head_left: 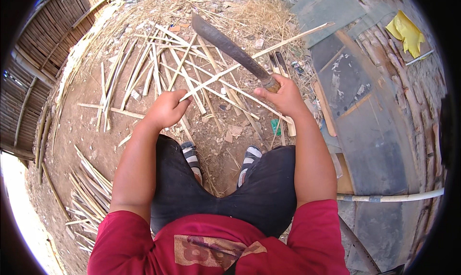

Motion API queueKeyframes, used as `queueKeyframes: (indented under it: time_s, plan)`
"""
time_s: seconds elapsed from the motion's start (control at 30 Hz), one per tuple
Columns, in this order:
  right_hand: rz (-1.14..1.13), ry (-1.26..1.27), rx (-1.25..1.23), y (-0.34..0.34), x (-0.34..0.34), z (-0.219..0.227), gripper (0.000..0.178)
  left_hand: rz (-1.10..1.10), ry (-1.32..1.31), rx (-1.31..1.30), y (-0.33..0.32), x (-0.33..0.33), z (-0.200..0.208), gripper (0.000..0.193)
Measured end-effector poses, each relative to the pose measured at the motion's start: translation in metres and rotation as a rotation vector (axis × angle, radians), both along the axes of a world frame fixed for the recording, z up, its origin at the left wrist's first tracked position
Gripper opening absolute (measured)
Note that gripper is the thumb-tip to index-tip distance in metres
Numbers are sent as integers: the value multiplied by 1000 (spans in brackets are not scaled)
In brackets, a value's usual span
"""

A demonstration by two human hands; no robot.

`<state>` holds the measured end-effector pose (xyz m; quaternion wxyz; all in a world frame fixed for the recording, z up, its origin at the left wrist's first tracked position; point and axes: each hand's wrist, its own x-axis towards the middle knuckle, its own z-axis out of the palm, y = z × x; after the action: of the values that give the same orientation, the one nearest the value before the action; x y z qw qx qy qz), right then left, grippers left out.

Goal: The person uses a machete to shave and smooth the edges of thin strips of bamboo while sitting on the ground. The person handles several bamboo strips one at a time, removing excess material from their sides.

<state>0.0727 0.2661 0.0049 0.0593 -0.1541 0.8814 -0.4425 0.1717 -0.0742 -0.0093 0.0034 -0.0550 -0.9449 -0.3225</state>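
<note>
My left hand (166, 110) is closed around the near end of a long, pale split bamboo strip (293, 42). The strip slants away to the far right. In my right hand (286, 96) is a machete (224, 43), gripped by its short wooden handle. Its dark, broad blade points up and to the left, with the tip over the scattered strips. Blade and strip cross in the picture; whether they touch I cannot tell. Below and beyond both hands, several split bamboo strips (181, 66) lie crisscrossed on the dirt.
A heap of bamboo strips (89, 191) lies at the near left. Along the left stands a bamboo slat wall (57, 27). Dark flat sheets (372, 135) and a pale pole (408, 196) are on the right, with a yellow piece (405, 34) farther off. Dry straw (266, 18) covers ground ahead.
</note>
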Motion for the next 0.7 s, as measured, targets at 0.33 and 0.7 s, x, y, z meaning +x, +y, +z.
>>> queueKeyframes:
  time_s: [0.33, 0.7]
  plan:
    - [179, 105, 34, -14, 13, 7, 50, 105, 192, -188, 6, -1, 6, 29]
    - [269, 591, 375, -17, 34, 17, 36, 302, 181, -417, -6, 97, 61, 17]
